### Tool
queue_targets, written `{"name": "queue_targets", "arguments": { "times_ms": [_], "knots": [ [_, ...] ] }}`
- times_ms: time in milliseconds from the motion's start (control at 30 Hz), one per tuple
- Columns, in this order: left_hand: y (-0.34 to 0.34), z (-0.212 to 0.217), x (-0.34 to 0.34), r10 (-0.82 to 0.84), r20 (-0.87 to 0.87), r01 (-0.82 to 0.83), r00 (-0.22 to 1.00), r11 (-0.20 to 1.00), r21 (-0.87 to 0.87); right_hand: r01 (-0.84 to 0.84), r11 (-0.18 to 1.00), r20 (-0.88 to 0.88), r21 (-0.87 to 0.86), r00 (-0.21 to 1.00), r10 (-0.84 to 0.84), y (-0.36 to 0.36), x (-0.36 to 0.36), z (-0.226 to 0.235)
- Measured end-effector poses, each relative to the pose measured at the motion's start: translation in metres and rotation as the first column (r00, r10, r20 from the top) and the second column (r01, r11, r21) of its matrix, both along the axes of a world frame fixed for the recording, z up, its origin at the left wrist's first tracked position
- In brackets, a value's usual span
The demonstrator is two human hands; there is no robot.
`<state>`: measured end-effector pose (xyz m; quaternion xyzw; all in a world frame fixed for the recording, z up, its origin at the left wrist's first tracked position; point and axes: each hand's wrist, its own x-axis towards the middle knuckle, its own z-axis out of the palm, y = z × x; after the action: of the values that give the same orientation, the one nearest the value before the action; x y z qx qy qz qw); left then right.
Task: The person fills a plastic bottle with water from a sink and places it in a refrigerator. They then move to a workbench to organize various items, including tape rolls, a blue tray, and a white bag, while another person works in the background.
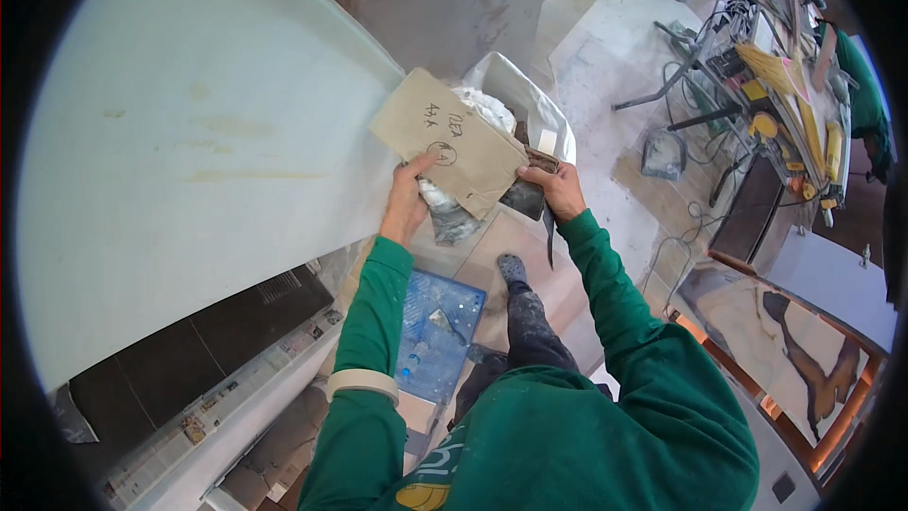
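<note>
card (463, 144) | likely light, stiffish, take by edges | left hand (407, 201) pinching 7 o'clock | right hand (562, 191) pinching 4 o'clock

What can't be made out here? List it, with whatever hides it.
Head view:
Left hand: most fingers are behind the brown sheet.
White bag: the sheet covers part of its inside.
Green-sleeved co-worker: mostly cut off by the fisheye rim.
Things around the straw broom: many too small to identify.
</note>
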<state>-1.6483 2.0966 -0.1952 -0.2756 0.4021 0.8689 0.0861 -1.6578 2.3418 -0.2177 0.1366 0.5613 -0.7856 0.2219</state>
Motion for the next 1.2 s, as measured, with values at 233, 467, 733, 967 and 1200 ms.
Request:
{"name": "queue_targets", "arguments": {
  "times_ms": [233,467,733,967,1200],
  "knots": [
    [0.001,-0.023,0.004,0.094,0.003,-0.091,0.996,0.961,0.262,0.182,0.983,0.116,-0.02,0.977,-0.179,0.024,0.002,-0.016],
    [0.007,-0.03,-0.002,-0.035,0.021,0.034,0.999,0.999,0.034,0.285,0.951,0.133,-0.117,0.954,-0.27,0.065,0.007,-0.041],
    [-0.003,-0.037,-0.004,-0.057,0.063,0.062,0.996,0.994,-0.088,0.456,0.871,0.127,-0.184,0.889,-0.439,0.13,0.025,-0.044],
    [0.0,-0.023,-0.016,-0.172,0.117,0.155,0.978,0.978,0.142,0.501,0.845,0.139,-0.185,0.865,-0.482,0.141,0.056,-0.055],
    [0.002,-0.039,-0.018,-0.161,0.136,0.164,0.978,0.986,-0.011,0.518,0.814,0.203,-0.264,0.855,-0.478,0.122,0.067,-0.053]
  ]
}}
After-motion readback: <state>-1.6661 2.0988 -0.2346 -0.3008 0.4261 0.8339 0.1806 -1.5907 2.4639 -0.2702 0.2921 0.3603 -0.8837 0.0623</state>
